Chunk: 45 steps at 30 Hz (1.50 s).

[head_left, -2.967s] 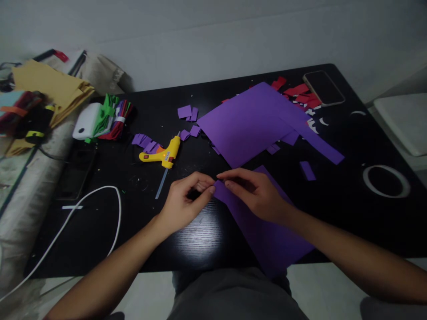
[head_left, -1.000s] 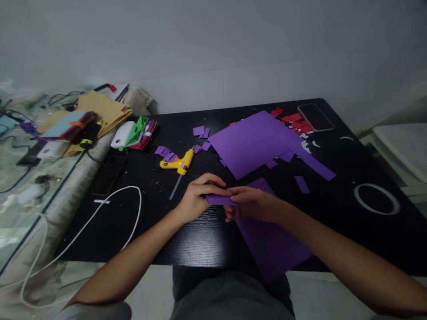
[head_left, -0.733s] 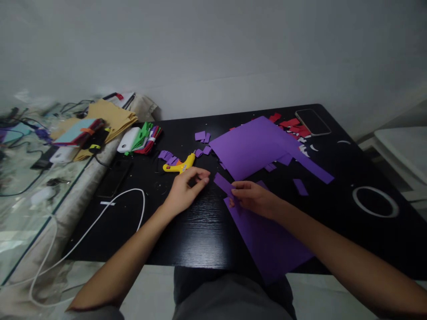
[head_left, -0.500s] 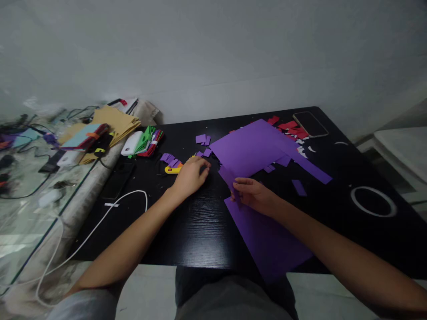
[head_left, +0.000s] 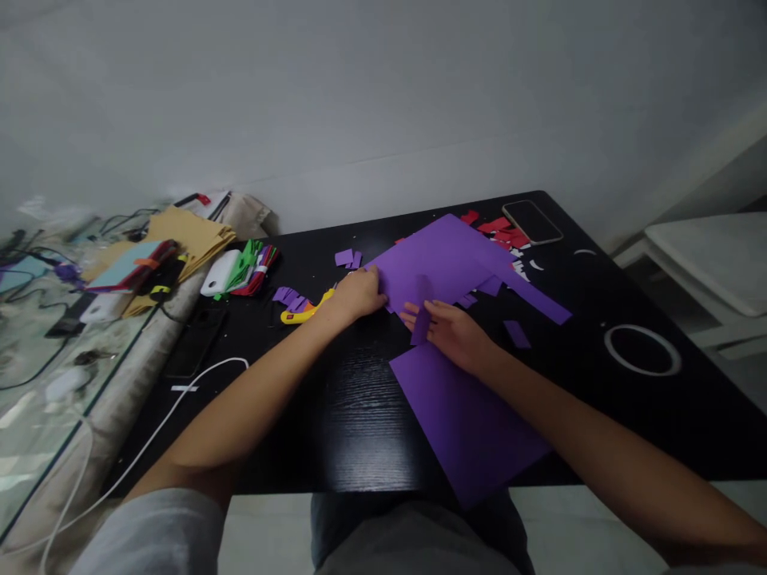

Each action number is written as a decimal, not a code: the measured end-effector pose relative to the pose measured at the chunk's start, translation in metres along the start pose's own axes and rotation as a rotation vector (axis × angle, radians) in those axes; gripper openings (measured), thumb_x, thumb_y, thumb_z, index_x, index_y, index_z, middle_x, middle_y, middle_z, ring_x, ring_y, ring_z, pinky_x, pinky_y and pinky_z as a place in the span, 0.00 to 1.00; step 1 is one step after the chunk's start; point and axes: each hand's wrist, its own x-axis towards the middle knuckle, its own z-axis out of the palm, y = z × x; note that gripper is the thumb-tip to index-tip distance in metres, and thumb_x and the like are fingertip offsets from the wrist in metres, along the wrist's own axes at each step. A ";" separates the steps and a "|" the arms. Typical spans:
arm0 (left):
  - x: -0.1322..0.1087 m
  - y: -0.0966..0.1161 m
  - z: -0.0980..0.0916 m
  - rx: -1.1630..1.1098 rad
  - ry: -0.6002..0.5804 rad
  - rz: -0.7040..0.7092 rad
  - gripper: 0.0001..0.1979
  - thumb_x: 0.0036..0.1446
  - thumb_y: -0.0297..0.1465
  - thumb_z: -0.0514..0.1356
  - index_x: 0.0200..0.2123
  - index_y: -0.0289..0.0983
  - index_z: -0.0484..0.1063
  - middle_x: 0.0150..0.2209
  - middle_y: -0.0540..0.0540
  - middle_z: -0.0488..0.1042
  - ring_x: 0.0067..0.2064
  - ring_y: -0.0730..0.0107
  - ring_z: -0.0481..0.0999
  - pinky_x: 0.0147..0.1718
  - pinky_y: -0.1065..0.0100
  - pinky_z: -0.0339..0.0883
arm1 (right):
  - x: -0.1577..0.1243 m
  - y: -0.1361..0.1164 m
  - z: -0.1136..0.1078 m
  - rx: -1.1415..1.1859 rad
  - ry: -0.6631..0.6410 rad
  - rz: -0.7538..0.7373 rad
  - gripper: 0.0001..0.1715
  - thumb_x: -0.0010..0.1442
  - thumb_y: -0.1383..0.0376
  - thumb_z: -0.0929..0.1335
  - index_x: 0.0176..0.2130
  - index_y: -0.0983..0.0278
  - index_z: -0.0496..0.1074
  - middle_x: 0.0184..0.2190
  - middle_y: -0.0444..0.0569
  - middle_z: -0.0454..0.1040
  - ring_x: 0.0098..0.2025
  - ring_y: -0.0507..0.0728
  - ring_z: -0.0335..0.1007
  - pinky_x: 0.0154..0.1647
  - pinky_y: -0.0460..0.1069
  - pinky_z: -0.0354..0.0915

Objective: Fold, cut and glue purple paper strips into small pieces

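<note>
My right hand (head_left: 452,331) pinches a narrow purple paper strip (head_left: 422,318), which stands up between its fingers above the black table (head_left: 335,415). Just below it lies a purple sheet (head_left: 467,423) that overhangs the table's front edge. My left hand (head_left: 355,294) reaches across to the left corner of a larger purple sheet (head_left: 443,259). Its fingers curl down there, hiding what is under them. A yellow glue gun (head_left: 303,311) lies beside that wrist, partly covered by it.
Small purple cut pieces (head_left: 288,297) lie by the glue gun, with more (head_left: 346,258) behind it. Red scraps (head_left: 500,229) and a phone (head_left: 532,221) sit at the far right. A white ring (head_left: 642,349), a white cable (head_left: 197,375) and coloured paper bundles (head_left: 248,267) are also on the table.
The hands have parted. My left hand let go of the strip and reached forward past the glue gun to the large sheet's corner. My right hand raised the strip upright.
</note>
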 end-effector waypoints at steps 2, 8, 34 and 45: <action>-0.004 0.001 -0.002 -0.005 -0.037 -0.038 0.28 0.60 0.38 0.66 0.59 0.30 0.67 0.54 0.29 0.78 0.55 0.47 0.80 0.50 0.59 0.72 | 0.001 0.000 0.000 -0.001 0.018 -0.013 0.09 0.59 0.66 0.76 0.30 0.61 0.74 0.39 0.51 0.84 0.50 0.62 0.83 0.61 0.59 0.73; -0.018 -0.001 -0.001 -0.004 -0.130 -0.134 0.35 0.56 0.43 0.67 0.61 0.28 0.65 0.53 0.26 0.80 0.53 0.43 0.82 0.45 0.59 0.73 | 0.000 -0.001 0.004 -0.006 0.049 -0.025 0.09 0.62 0.68 0.74 0.31 0.61 0.73 0.39 0.51 0.84 0.49 0.62 0.83 0.61 0.60 0.74; -0.137 -0.057 -0.023 -0.313 -0.098 -0.023 0.19 0.60 0.46 0.58 0.44 0.39 0.77 0.37 0.44 0.82 0.37 0.57 0.80 0.37 0.62 0.70 | -0.017 -0.004 0.014 -0.340 -0.006 -0.266 0.14 0.49 0.59 0.82 0.31 0.61 0.80 0.29 0.40 0.80 0.32 0.52 0.74 0.38 0.46 0.71; -0.118 -0.062 0.022 -0.722 0.066 0.078 0.19 0.56 0.48 0.67 0.38 0.39 0.69 0.34 0.51 0.72 0.34 0.67 0.71 0.34 0.68 0.64 | -0.024 -0.023 0.013 -0.660 0.017 -0.428 0.08 0.56 0.57 0.79 0.34 0.58 0.83 0.35 0.43 0.83 0.39 0.56 0.78 0.50 0.52 0.73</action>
